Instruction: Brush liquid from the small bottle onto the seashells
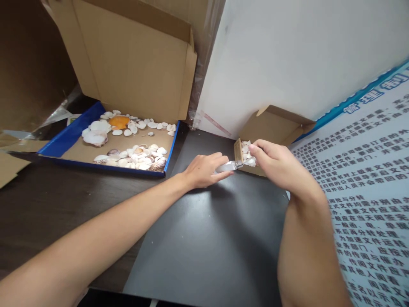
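My left hand is closed around a whitish, glossy strip-like object, its thumb and fingers on either side. I cannot make out what kind of thing it is. My right hand pinches crinkled clear plastic that seems to join the far end of that object. Right behind this hand stands a small open cardboard box holding white seashells, partly hidden by my fingers. Both hands are above a dark grey board.
On the left, a large blue-edged cardboard box lies open with several seashells and an orange shell. A white wall rises behind. To the right leans a printed sign. Beneath are the grey board and dark table.
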### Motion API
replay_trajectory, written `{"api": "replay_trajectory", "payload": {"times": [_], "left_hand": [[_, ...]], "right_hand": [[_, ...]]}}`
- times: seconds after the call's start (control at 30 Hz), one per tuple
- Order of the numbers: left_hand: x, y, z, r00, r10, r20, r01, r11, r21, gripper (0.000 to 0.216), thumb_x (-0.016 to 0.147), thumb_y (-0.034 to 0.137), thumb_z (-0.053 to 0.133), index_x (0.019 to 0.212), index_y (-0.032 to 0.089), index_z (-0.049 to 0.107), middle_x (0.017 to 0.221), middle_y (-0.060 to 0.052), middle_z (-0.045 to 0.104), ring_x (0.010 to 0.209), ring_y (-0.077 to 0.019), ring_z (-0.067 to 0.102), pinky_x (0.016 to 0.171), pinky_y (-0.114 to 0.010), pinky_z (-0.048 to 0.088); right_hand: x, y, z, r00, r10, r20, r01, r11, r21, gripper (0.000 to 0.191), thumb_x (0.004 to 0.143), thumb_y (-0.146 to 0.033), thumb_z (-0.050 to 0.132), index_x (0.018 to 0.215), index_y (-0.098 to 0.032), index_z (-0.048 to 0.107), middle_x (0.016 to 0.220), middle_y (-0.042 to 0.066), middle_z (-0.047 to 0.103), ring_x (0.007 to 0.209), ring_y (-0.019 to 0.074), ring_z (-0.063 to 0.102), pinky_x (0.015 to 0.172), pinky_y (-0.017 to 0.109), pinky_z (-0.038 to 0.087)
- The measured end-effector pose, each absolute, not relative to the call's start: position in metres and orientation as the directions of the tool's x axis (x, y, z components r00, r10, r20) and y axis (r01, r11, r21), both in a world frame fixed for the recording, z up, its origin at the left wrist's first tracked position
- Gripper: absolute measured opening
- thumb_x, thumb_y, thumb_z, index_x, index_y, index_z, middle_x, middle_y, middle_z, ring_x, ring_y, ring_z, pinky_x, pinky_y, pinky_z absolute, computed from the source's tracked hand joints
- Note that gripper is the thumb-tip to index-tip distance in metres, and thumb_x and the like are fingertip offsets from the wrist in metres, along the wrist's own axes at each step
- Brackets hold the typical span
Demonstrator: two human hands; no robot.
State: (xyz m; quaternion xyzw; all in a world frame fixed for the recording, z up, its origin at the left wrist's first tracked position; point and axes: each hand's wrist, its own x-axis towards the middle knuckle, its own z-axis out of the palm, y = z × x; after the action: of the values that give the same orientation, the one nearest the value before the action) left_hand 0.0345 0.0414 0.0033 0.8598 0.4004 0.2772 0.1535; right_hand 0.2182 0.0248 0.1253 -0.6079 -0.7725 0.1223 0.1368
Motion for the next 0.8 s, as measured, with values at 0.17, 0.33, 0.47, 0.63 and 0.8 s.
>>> {"api": "replay_trajectory", "payload": {"times": [0.17,0.33,0.47,0.63,0.8], "left_hand": [[0.034,0.041,0.004,0.52,0.784,0.338,0.619,-0.619,0.484,0.038,0.096,0.058,0.037,0.099,0.024,0.055,0.096,0.001,0.061,0.075,-0.0161,0.059,0.06,-0.027,0.036],[0.035,0.042,0.003,0.524,0.785,0.33,0.609,-0.616,0.499,0.034,0.097,0.054,0.038,0.104,0.025,0.054,0.1,0.0,0.063,0.084,-0.0183,0.062,0.065,-0.028,0.04],[0.035,0.041,0.005,0.52,0.797,0.306,0.604,-0.597,0.527,0.031,0.097,0.052,0.037,0.102,0.024,0.052,0.102,-0.001,0.064,0.09,-0.0202,0.062,0.069,-0.029,0.042],[0.035,0.042,0.007,0.481,0.845,0.234,0.646,-0.522,0.557,0.03,0.097,0.051,0.036,0.097,0.024,0.048,0.101,-0.002,0.064,0.085,-0.022,0.062,0.069,-0.032,0.044],[0.043,0.054,0.007,0.365,0.908,0.208,0.71,-0.416,0.569,0.026,0.098,0.046,0.033,0.103,0.023,0.044,0.105,-0.007,0.063,0.091,-0.0256,0.064,0.074,-0.036,0.047]], "right_hand": [[0.221,0.024,0.127,-0.221,0.973,0.067,0.887,0.229,-0.4,0.035,0.098,-0.041,0.04,0.07,-0.022,0.047,0.068,-0.001,0.055,0.065,0.0149,0.05,0.059,0.028,0.036],[0.223,0.024,0.128,-0.22,0.972,0.084,0.874,0.235,-0.426,0.035,0.097,-0.041,0.04,0.069,-0.022,0.047,0.068,-0.001,0.055,0.066,0.016,0.051,0.06,0.028,0.037],[0.224,0.023,0.131,-0.209,0.974,0.092,0.867,0.228,-0.442,0.034,0.098,-0.041,0.04,0.071,-0.022,0.048,0.07,0.0,0.057,0.069,0.0172,0.053,0.062,0.03,0.038],[0.227,0.023,0.132,-0.212,0.97,0.119,0.861,0.243,-0.447,0.035,0.098,-0.043,0.04,0.071,-0.022,0.049,0.069,0.0,0.057,0.067,0.0171,0.052,0.062,0.03,0.038],[0.23,0.023,0.134,-0.202,0.971,0.128,0.855,0.238,-0.46,0.035,0.098,-0.042,0.039,0.071,-0.022,0.049,0.069,0.0,0.056,0.065,0.016,0.05,0.06,0.029,0.037]]}}
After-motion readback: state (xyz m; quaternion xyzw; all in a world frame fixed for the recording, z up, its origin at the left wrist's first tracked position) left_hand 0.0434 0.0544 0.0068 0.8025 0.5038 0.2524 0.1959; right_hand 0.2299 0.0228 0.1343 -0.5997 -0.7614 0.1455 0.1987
